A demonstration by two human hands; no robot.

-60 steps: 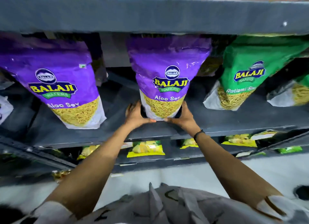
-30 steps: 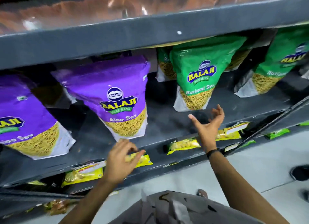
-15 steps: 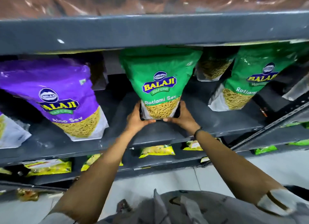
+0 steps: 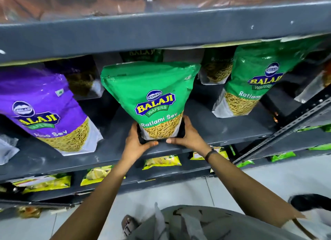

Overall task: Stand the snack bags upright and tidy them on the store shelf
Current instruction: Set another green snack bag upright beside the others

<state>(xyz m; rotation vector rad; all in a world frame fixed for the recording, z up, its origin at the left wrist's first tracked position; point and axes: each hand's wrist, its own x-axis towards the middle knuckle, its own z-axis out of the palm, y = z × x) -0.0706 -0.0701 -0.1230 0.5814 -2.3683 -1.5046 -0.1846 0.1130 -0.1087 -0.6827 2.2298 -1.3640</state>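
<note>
1. Both hands, left hand and right hand, clasp the base of the green Ratlami Sev bag, which stands near the shelf front edge.
2. Keep the base flat and square the label forward.
3. Let go gently so it does not tip.

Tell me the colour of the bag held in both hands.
Green bag, with a clear window low down; the head view shows it.
</note>
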